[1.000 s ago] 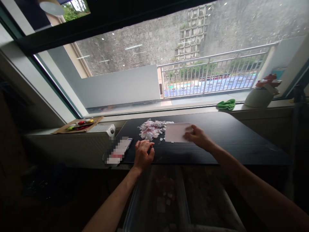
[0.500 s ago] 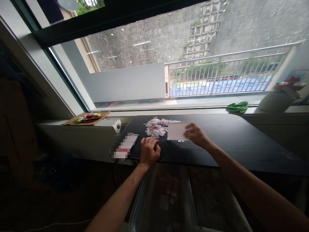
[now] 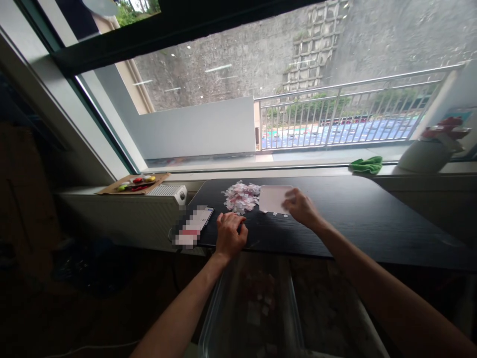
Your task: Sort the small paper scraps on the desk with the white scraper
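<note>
My right hand (image 3: 301,208) grips the right edge of a flat white rectangular piece (image 3: 274,199) with rounded corners and what looks like a thin rim, held tilted over the dark table. A heap of small white and pinkish paper pieces (image 3: 241,197) lies just left of it. A few loose paper bits (image 3: 275,214) show under its lower edge. My left hand (image 3: 231,232) rests at the near side of the table, in front of the heap, with bent fingers and the thumb apart. Nothing shows in it, though its palm is hidden.
The black table (image 3: 335,223) stands against the window sill. A phone (image 3: 204,219) lies at its left end. Below the near edge is a clear plastic bin (image 3: 208,323) with paper bits inside. A green cloth (image 3: 366,165) and white pot (image 3: 425,156) sit on the sill; a radiator (image 3: 122,214) is left.
My right hand and the white piece have shifted slightly, the piece's lower edge a little higher, showing more loose bits beneath. My left hand has stayed in place.
</note>
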Demonstrator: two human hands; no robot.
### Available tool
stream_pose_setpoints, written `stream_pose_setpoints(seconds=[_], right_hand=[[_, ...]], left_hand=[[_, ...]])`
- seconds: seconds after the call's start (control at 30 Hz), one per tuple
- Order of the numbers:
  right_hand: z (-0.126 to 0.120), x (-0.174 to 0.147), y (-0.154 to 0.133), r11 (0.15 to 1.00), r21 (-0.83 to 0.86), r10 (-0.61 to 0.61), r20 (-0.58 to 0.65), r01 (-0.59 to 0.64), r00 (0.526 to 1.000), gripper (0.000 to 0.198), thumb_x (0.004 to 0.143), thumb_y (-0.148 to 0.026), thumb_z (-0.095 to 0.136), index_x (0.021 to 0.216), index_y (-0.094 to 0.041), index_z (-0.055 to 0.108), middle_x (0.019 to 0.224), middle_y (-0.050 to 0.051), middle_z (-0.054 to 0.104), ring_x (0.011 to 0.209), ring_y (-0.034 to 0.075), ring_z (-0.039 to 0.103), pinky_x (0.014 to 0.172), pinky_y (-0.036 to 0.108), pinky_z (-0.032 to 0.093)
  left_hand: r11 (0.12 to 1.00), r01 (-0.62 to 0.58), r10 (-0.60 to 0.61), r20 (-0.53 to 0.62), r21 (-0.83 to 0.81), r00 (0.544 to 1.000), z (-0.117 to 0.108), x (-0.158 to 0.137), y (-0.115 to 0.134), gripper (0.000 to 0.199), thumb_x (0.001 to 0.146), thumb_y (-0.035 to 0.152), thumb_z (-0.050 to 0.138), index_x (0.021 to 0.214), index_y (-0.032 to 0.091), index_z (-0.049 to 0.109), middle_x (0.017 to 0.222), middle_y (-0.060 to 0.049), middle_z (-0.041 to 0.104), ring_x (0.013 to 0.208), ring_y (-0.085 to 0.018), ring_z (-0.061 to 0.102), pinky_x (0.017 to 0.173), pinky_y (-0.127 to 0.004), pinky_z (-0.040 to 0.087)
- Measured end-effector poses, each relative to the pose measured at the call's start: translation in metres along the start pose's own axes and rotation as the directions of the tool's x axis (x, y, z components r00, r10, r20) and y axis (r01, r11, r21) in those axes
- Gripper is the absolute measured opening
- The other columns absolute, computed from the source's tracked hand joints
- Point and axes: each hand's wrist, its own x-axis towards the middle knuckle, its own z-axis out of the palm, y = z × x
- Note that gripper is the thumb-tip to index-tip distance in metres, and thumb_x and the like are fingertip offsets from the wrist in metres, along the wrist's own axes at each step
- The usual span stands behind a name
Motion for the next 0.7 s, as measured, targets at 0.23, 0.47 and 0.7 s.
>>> stream_pose_setpoints(seconds=[0.23, 0.47, 0.7], right_hand=[[-0.012, -0.004, 0.002, 0.998, 0.041, 0.047, 0.01, -0.048, 0.999, 0.02, 0.077, -0.02, 0.058, 0.097, -0.02, 0.055, 0.083, 0.008, 0.072, 0.071, 0.02, 0.068, 0.063, 0.031, 0.051], [0.003, 0.003, 0.009, 0.997, 0.07, 0.036, 0.034, -0.038, 0.999, 0.017, 0.075, -0.019, 0.058, 0.091, -0.02, 0.054, 0.081, 0.007, 0.07, 0.072, 0.02, 0.066, 0.062, 0.031, 0.051], [-0.006, -0.023, 0.028, 0.958, 0.241, 0.129, 0.117, -0.154, 0.985, 0.017, 0.068, -0.022, 0.062, 0.084, -0.019, 0.057, 0.076, 0.002, 0.066, 0.067, 0.017, 0.062, 0.058, 0.027, 0.05]], left_hand=[[1.0, 0.008, -0.008, 0.012, -0.006, 1.0, 0.0, 0.0, 0.001, 0.018, 0.08, 0.016, 0.051, 0.089, 0.023, 0.065, 0.094, -0.004, 0.069, 0.106, -0.024, 0.057, 0.109, -0.051, 0.026], [1.0, 0.01, -0.01, 0.004, -0.005, 1.0, 0.001, 0.0, 0.001, 0.018, 0.079, 0.015, 0.051, 0.089, 0.022, 0.065, 0.094, -0.004, 0.069, 0.104, -0.024, 0.057, 0.108, -0.05, 0.027], [1.0, 0.002, -0.002, 0.003, -0.006, 1.0, 0.001, 0.0, 0.0, 0.017, 0.079, 0.015, 0.051, 0.088, 0.022, 0.064, 0.093, -0.004, 0.069, 0.105, -0.023, 0.057, 0.108, -0.049, 0.027]])
